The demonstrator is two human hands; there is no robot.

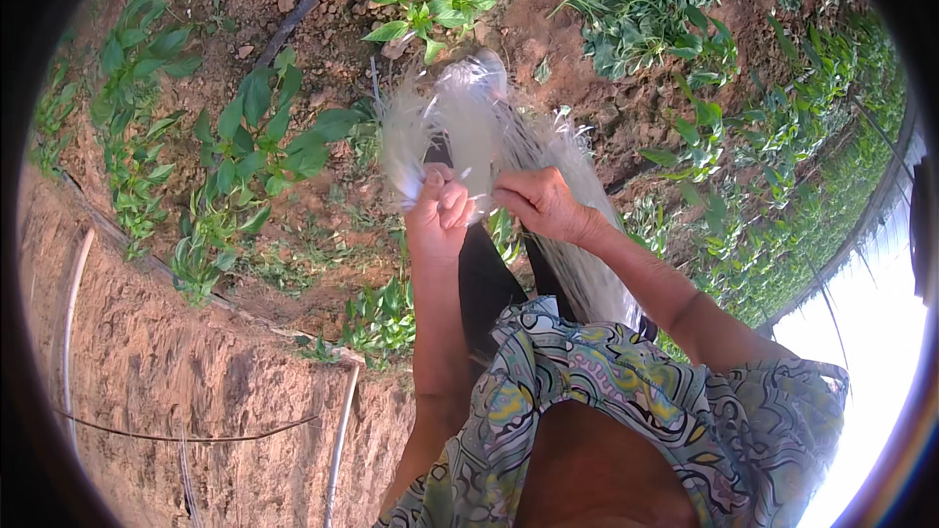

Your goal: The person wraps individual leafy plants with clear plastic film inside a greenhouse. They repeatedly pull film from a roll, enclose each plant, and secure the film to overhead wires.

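A loose bundle of thin, whitish translucent strands [473, 128], which looks like plastic twine, is spread between my hands and over my dark-clad legs. My left hand [440, 202] is curled shut with strands at its fingers. Close beside it on the right, my right hand [541, 202] has its fingers pinched together at the edge of the bundle. The exact strand between those fingertips is too blurred to make out. A longer hank of the same strands [579, 257] passes under my right forearm towards my waist. Below my hands is a patterned shirt [609, 352].
Leafy green plants, perhaps peppers, grow ahead [436, 4] and to the left [253, 132]. Wilted foliage [634, 18] lies ahead right. A dark hose [312, 4] crosses the soil. Pale poles [341, 440] stand along an earthen wall [227, 411]. Dense plant rows [792, 183] fill the right side.
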